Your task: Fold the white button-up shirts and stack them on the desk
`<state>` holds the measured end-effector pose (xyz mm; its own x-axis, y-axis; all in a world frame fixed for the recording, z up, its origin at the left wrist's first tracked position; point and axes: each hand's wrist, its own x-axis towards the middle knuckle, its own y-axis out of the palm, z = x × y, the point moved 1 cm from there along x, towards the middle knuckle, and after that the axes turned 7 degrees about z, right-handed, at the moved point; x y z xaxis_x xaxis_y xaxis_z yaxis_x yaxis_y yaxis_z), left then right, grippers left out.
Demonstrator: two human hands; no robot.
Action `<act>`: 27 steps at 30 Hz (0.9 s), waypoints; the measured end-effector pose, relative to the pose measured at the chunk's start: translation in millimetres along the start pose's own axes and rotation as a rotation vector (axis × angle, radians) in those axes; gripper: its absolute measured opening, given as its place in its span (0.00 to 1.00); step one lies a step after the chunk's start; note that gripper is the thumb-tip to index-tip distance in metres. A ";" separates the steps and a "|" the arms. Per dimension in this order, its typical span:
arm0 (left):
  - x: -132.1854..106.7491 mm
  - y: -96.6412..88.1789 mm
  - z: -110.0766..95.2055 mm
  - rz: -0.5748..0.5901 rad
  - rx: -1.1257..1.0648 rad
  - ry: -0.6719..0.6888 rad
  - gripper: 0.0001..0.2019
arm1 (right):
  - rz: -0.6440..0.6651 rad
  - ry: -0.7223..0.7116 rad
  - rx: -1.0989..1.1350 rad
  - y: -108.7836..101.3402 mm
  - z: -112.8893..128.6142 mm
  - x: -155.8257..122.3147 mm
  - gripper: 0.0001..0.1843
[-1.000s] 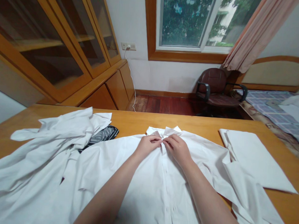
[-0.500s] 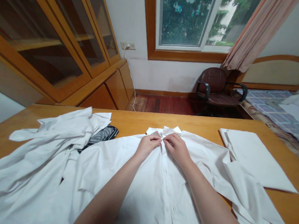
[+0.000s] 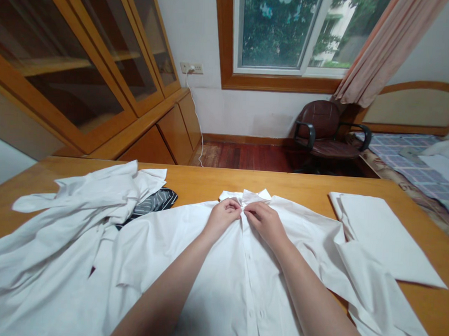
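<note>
A white button-up shirt lies spread face up on the wooden table, collar toward the far edge. My left hand and my right hand meet at the top of the placket just below the collar. Both hands are closed in a pinch on the shirt's front edges near the collar. The fingertips press together, so what lies between them is hidden.
A heap of crumpled white garments with a dark striped piece lies at the left. A folded white shirt rests at the right. Beyond the table stand wooden cabinets, a brown office chair and a bed.
Both hands have stayed at the collar with only small finger movements. The view has shifted very slightly.
</note>
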<state>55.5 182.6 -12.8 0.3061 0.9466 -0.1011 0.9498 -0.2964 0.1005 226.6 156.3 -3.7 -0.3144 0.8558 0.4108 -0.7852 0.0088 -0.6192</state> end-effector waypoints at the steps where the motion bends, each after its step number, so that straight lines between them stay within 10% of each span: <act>1: 0.2 0.2 0.7 -0.005 -0.014 0.001 0.11 | 0.002 0.003 0.003 0.1 -0.4 0.1 0.07; 27: -1.1 3.6 8.1 -0.084 0.452 0.120 0.11 | 0.040 0.226 0.075 11.6 -13.1 -0.3 0.04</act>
<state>59.1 179.5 -20.3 0.2425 0.9698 0.0277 0.9121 -0.2182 -0.3470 224.6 162.9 -19.7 -0.2254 0.9487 0.2217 -0.8146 -0.0586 -0.5771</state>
